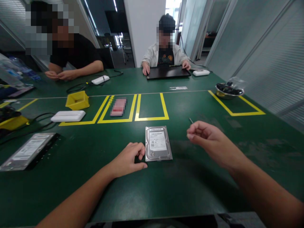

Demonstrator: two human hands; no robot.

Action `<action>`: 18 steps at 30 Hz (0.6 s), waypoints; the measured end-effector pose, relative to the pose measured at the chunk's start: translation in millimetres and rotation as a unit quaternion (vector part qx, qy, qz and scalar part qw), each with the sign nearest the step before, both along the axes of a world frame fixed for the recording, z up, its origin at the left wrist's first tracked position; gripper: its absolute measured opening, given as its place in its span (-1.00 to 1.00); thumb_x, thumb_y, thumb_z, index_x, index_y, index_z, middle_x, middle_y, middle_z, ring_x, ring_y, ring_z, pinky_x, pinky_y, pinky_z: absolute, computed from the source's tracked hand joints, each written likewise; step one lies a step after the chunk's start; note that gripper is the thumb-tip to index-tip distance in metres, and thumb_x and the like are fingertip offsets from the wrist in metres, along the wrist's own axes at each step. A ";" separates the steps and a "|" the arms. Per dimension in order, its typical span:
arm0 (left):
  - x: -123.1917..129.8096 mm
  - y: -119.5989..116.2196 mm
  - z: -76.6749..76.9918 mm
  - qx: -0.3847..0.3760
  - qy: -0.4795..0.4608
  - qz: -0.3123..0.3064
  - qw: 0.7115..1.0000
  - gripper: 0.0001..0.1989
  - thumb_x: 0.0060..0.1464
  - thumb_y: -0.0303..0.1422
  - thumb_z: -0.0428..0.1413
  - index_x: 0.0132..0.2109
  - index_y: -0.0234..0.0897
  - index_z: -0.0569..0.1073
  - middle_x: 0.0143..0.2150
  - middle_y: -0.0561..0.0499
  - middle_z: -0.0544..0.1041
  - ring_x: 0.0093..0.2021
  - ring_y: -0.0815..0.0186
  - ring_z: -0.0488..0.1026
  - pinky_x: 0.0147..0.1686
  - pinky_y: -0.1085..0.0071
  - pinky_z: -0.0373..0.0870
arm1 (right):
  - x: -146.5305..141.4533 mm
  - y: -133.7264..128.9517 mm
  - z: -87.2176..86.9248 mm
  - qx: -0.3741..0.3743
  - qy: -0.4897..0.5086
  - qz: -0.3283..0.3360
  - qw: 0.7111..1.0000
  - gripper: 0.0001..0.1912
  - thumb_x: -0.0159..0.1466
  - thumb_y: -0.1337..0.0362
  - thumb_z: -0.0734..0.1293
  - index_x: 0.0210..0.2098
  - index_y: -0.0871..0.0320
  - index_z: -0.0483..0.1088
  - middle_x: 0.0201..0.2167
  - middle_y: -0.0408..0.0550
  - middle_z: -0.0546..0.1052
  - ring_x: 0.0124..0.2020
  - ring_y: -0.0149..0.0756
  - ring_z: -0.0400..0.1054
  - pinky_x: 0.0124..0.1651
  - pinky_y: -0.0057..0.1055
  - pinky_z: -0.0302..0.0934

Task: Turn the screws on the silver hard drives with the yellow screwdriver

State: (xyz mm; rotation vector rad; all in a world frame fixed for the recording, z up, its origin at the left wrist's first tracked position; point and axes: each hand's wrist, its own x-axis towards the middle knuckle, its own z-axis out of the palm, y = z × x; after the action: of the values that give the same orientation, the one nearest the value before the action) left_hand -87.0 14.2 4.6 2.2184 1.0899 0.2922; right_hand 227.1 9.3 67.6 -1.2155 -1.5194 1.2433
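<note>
A silver hard drive (158,143) with a white label lies flat on the green table in front of me. My left hand (133,158) rests at its left edge, fingers loosely curled and thumb apart. Its fingertips are at the drive's side; whether they press on it I cannot tell. Over the table to the right of the drive, my right hand (204,136) is closed in a pinch. A thin metal rod (191,120) sticks out from its fingertips, pointing up and away; the rest of it is hidden in the fingers.
Another hard drive (29,152) lies at left. Farther back are a yellow bin (77,100), a white power strip (68,116), a pixelated pink item (118,107) inside yellow tape, and a metal bowl (230,90) of dark parts. Across the table, one person holds a black tray (168,72); another sits at left.
</note>
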 end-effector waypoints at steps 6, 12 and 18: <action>1.6 -2.7 5.7 -0.002 -0.001 0.007 1.000 -0.80 -0.04 -0.44 0.14 -0.27 -0.22 0.24 -0.30 0.10 0.35 -0.24 0.28 0.29 -0.15 0.33 0.16 | -48.5 -7.1 -9.3 -0.006 0.080 0.069 0.994 -0.87 0.23 0.14 0.39 -0.32 -0.02 0.35 -0.39 -0.19 0.40 -0.34 -0.29 0.27 -0.28 -0.27 0.18; -2.6 -3.8 1.5 0.010 -0.017 0.012 1.000 -0.76 -0.11 -0.59 -0.01 -0.26 -0.22 0.23 -0.29 0.09 0.33 -0.25 0.30 0.27 -0.20 0.35 0.17 | -46.2 2.1 -39.1 0.008 0.069 0.060 0.996 -0.85 0.23 0.14 0.38 -0.31 0.02 0.34 -0.39 -0.17 0.38 -0.35 -0.30 0.25 -0.29 -0.29 0.15; -3.9 0.3 -7.8 0.028 -0.085 0.043 0.995 -0.79 -0.03 -0.61 -0.06 -0.26 -0.24 0.26 -0.29 0.05 0.34 -0.28 0.31 0.28 -0.26 0.38 0.21 | -37.5 3.0 -48.8 0.023 0.038 0.036 0.998 -0.90 0.29 0.24 0.33 -0.30 0.10 0.32 -0.41 -0.18 0.36 -0.38 -0.38 0.23 -0.31 -0.38 0.13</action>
State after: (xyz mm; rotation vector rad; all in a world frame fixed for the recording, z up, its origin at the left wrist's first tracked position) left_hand -91.0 14.5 -3.2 2.1545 1.0960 0.5456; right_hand 189.6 12.3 18.9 -1.0803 -1.5386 1.2811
